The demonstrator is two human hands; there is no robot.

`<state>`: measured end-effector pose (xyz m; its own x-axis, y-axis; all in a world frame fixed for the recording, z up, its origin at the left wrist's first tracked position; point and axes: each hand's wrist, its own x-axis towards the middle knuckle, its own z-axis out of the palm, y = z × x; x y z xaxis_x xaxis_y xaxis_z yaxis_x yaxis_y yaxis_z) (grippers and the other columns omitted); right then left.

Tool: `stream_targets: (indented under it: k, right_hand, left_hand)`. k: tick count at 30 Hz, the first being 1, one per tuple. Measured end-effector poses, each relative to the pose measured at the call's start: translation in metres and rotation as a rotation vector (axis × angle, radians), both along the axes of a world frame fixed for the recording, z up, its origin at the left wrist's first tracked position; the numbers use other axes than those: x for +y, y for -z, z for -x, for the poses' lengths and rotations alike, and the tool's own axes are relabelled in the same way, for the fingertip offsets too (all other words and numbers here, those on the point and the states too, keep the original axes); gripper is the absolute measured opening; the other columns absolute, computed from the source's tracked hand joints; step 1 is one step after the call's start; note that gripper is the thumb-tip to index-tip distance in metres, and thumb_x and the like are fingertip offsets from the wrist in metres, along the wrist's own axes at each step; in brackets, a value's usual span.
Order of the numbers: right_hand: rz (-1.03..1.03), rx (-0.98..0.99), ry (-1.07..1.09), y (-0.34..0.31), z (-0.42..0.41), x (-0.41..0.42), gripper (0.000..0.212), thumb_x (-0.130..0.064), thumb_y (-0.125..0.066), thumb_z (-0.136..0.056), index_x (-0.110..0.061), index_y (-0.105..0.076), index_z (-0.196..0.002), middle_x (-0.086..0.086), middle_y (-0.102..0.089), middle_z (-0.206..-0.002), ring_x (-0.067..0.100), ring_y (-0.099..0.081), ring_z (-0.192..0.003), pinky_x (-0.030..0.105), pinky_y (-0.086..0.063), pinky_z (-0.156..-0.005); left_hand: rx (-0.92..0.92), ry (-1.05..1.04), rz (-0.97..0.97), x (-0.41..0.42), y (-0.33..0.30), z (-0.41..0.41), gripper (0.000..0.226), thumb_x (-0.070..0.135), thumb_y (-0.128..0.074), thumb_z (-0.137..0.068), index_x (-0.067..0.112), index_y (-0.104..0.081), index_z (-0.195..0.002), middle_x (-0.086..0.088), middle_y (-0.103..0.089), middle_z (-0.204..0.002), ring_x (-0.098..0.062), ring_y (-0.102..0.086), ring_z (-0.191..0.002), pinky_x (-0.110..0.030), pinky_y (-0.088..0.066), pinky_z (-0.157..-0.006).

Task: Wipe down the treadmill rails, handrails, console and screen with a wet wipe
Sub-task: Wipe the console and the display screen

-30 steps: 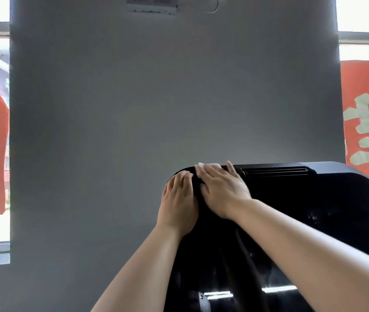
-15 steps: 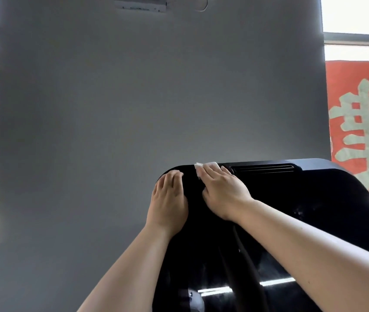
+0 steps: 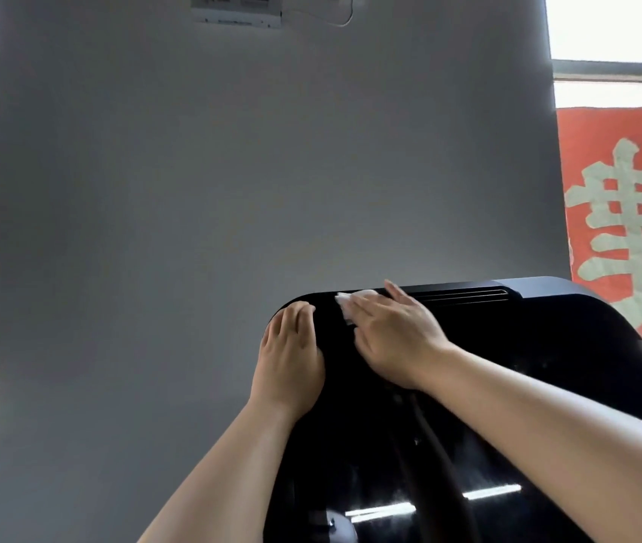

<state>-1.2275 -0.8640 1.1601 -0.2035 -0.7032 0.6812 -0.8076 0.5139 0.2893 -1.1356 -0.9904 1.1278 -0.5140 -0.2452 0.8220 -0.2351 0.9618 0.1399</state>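
Right hand (image 3: 394, 339): fingers flat, pressing wet wipe (image 3: 345, 307) near console (image 3: 507, 386) top edge.
Left hand (image 3: 290, 354): fingers extended, resting on console's top-left corner.

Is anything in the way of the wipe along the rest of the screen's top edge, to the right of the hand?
Nothing visible. The right hand presses the wipe flat on the screen near its top left corner. The left hand rests on the other side, at the left edge. The vent slot lies bare.
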Motion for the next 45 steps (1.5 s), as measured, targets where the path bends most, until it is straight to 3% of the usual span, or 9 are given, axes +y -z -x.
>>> stream_targets:
  k: [2,8,17,22,26,31,36,40,45]
  right_hand:
    - [-0.029,0.065,0.089,-0.006,0.012,0.016,0.078,-0.039,0.004,-0.082,-0.013,-0.029,-0.148,0.001,-0.038,-0.149,0.013,-0.032,-0.139,0.031,0.002,-0.116]
    - [0.062,-0.058,0.189,-0.005,0.013,0.000,0.051,-0.032,-0.022,-0.102,-0.009,-0.026,-0.147,0.002,-0.032,-0.151,0.015,-0.017,-0.143,0.031,0.001,-0.117]
    - [-0.005,0.013,-0.206,-0.008,0.024,0.038,0.038,0.003,-0.047,-0.089,-0.001,-0.057,-0.126,0.010,-0.058,-0.130,0.022,-0.050,-0.128,0.018,-0.023,-0.107]
    - [0.119,0.006,-0.236,-0.019,0.028,0.052,0.038,-0.013,-0.036,-0.095,-0.004,-0.065,-0.117,0.013,-0.066,-0.116,0.028,-0.061,-0.110,0.038,-0.050,-0.094]
    - [0.043,-0.257,-0.126,-0.023,0.036,0.041,0.031,-0.023,-0.036,-0.101,-0.010,-0.054,-0.122,0.005,-0.055,-0.130,0.023,-0.046,-0.127,0.027,-0.032,-0.101]
    - [-0.006,-0.199,-0.036,-0.010,0.052,0.055,0.049,-0.035,-0.020,-0.102,-0.021,-0.020,-0.149,-0.007,-0.018,-0.157,0.010,-0.009,-0.145,0.031,-0.004,-0.118]
    - [0.026,-0.245,0.145,-0.011,0.101,0.110,0.042,-0.036,-0.021,-0.101,-0.025,-0.033,-0.140,-0.009,-0.030,-0.151,0.010,-0.021,-0.141,0.030,-0.011,-0.116]
    - [0.019,-0.313,0.070,-0.022,0.097,0.087,0.037,-0.030,-0.021,-0.102,-0.015,-0.045,-0.126,-0.002,-0.046,-0.136,0.018,-0.035,-0.131,0.030,-0.021,-0.110]
    - [-0.015,-0.254,-0.152,-0.014,0.058,0.040,0.045,-0.029,-0.023,-0.102,-0.009,-0.031,-0.141,0.004,-0.033,-0.149,0.019,-0.022,-0.140,0.031,-0.011,-0.115]
  left_hand:
    - [0.010,0.003,0.010,0.000,0.000,0.001,0.050,0.010,-0.035,-0.094,0.010,-0.027,-0.143,-0.001,-0.025,-0.149,-0.018,-0.019,-0.138,-0.021,-0.009,-0.110]
    - [0.014,0.002,0.021,-0.001,0.001,0.003,0.051,0.010,-0.036,-0.093,0.010,-0.027,-0.143,-0.001,-0.026,-0.149,-0.017,-0.019,-0.138,-0.020,-0.008,-0.110]
    - [-0.193,-0.159,0.082,0.009,-0.025,-0.007,0.045,0.020,-0.037,-0.092,0.014,-0.036,-0.136,0.000,-0.040,-0.137,-0.019,-0.037,-0.127,-0.025,-0.023,-0.105]
    - [-0.295,-0.206,0.037,0.034,-0.047,-0.007,0.046,0.009,-0.035,-0.086,0.011,-0.039,-0.132,-0.006,-0.039,-0.139,-0.023,-0.032,-0.130,-0.027,-0.019,-0.109]
    - [-0.381,-0.135,0.086,0.071,-0.039,0.009,0.059,0.011,-0.033,-0.093,0.010,-0.015,-0.149,-0.003,-0.011,-0.157,-0.015,-0.007,-0.144,-0.025,-0.002,-0.115]
    - [-0.395,-0.156,0.029,0.091,-0.036,0.033,0.061,0.010,-0.032,-0.093,0.010,-0.010,-0.150,-0.003,-0.008,-0.158,-0.015,-0.005,-0.145,-0.025,-0.003,-0.117]
    - [-0.472,-0.185,-0.007,0.102,-0.038,0.034,0.068,0.002,-0.034,-0.087,0.011,-0.011,-0.150,-0.001,-0.009,-0.158,-0.013,-0.007,-0.145,-0.029,0.000,-0.117]
    - [-0.496,-0.192,-0.054,0.104,-0.045,0.033,0.072,-0.004,-0.034,-0.083,0.014,-0.016,-0.150,0.002,-0.011,-0.158,-0.009,-0.009,-0.144,-0.030,0.005,-0.117]
    - [-0.440,-0.213,-0.092,0.108,-0.048,0.036,0.069,-0.003,-0.036,-0.084,0.017,-0.023,-0.149,0.003,-0.026,-0.154,-0.010,-0.022,-0.141,-0.030,0.003,-0.116]
